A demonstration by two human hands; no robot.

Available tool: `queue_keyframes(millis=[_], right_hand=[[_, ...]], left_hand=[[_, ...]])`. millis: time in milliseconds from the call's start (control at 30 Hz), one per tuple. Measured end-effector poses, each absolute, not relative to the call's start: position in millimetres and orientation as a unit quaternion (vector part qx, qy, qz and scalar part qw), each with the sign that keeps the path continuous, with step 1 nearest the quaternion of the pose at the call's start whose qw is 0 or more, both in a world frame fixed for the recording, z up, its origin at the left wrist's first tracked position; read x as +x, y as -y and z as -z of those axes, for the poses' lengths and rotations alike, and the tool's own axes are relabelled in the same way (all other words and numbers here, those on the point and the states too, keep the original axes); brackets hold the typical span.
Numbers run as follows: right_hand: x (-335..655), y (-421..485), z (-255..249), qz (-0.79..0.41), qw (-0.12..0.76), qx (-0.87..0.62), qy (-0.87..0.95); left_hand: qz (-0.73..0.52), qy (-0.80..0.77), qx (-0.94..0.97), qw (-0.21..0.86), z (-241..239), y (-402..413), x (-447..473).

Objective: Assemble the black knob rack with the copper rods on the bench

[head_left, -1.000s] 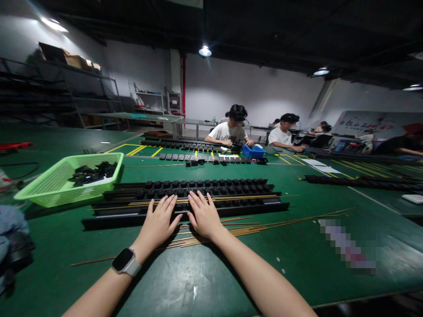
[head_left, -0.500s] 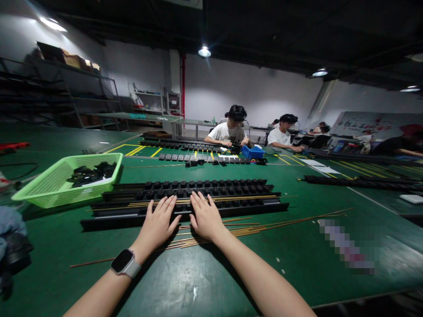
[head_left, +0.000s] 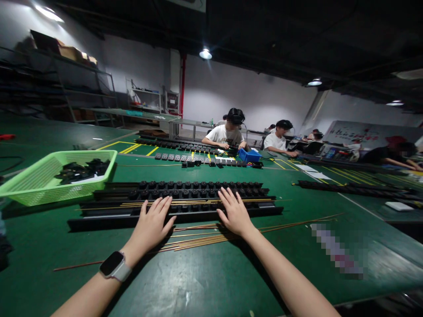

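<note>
A long black strip (head_left: 99, 215) lies across the green table (head_left: 205, 281), with thin brass rods along its top and rows of black socket parts (head_left: 185, 189) behind it. My left hand (head_left: 152, 224) lies flat, fingers spread, pressing on the strip near its middle; a smartwatch (head_left: 112, 265) is on that wrist. My right hand (head_left: 234, 211) also lies open and flat on the strip, further right. Loose brass rods (head_left: 205, 237) lie on the table just in front of both hands.
A light green basket (head_left: 39, 185) with black parts stands at the left. Other black strips (head_left: 350, 188) lie to the right and further back. Several people sit working at the far side beside a blue bin (head_left: 249, 155). Shelving lines the left wall.
My right hand has slid to the right along the strip, away from my left hand. The view has shifted slightly; the left hand stays roughly in place.
</note>
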State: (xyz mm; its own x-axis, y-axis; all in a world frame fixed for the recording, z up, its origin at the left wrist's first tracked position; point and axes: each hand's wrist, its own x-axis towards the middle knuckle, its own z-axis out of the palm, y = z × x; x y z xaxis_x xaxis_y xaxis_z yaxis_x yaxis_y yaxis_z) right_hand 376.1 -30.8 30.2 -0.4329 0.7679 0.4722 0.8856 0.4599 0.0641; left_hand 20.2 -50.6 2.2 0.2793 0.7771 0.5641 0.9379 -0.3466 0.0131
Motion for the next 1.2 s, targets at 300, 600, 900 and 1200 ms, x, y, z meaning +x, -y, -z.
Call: queue_keyframes(millis=[300, 600, 900, 1200], right_hand=[[393, 31, -11, 0.131, 0.195, -0.515, 0.824], [412, 30, -12, 0.118, 0.192, -0.539, 0.811], [432, 25, -14, 0.109, 0.191, -0.564, 0.796], [451, 19, -11, 0.103, 0.184, -0.586, 0.783]], left_hand=[[0.249, 0.542, -0.785, 0.167, -2, 49, 20], [0.251, 0.545, -0.784, 0.158, 0, 47, 21], [0.251, 0.538, -0.787, 0.17, -1, 48, 20], [0.255, 0.53, -0.789, 0.181, -1, 48, 19]])
